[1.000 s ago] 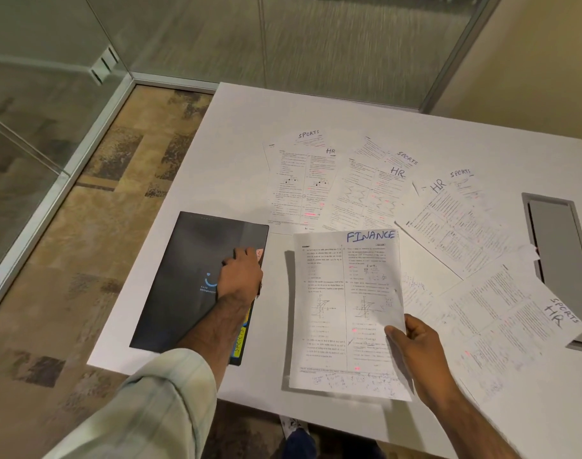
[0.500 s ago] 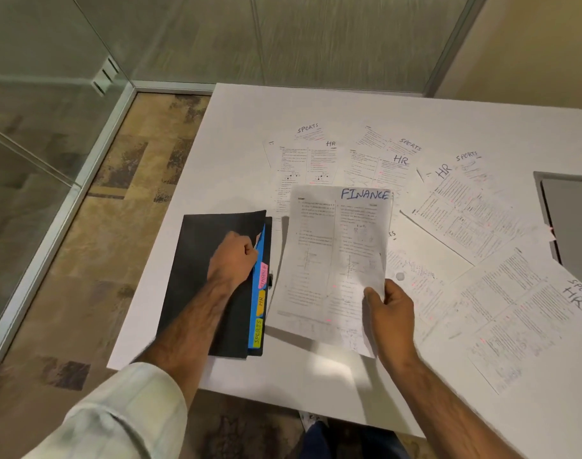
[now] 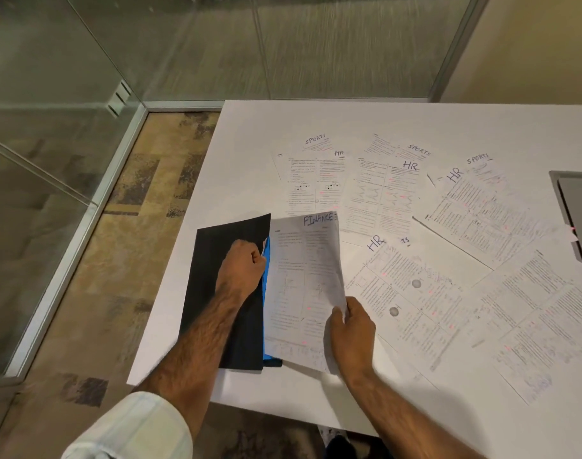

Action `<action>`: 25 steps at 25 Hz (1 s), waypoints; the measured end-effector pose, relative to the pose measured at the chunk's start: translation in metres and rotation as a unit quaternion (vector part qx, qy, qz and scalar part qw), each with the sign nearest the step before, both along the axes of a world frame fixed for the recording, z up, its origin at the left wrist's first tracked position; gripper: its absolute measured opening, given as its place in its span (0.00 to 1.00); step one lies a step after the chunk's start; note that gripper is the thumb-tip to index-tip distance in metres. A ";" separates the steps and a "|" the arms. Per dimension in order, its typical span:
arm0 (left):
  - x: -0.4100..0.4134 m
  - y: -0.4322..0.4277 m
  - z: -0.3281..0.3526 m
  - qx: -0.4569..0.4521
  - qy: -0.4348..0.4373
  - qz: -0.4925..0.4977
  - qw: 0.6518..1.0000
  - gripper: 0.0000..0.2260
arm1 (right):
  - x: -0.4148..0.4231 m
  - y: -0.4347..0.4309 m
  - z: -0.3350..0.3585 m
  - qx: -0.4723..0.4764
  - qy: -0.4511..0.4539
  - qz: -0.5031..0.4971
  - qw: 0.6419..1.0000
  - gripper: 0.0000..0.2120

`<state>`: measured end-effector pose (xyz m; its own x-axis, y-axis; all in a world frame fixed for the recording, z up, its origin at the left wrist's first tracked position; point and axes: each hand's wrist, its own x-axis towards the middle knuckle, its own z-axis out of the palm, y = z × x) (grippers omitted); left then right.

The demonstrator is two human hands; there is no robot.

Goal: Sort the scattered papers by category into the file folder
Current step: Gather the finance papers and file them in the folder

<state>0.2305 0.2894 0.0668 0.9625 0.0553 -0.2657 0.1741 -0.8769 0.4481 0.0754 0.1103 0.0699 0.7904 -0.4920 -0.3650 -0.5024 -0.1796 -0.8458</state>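
White table (image 3: pixel 399 120) — glass partition (image 3: pixel 67 104), patterned carpet (image 3: pixel 143 180).

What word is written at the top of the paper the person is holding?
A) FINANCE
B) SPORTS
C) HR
A: the sheet that the right hand pinches has FINANCE written along its top edge, while the left hand grips the cover of the black folder.

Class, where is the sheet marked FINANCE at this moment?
In the head view the FINANCE sheet is left of centre, held by the right hand beside the folder, whose cover the left hand grips.
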 end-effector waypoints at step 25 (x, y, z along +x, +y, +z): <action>-0.010 -0.014 0.013 0.028 0.038 0.008 0.999 0.08 | 0.067 0.101 -0.070 0.169 0.155 0.265 0.937 0.12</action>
<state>0.2202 0.2752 0.0794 0.9387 0.0868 -0.3336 0.2191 -0.8974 0.3830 0.1425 0.2109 0.0000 0.7209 0.1240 -0.6819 -0.6498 -0.2212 -0.7272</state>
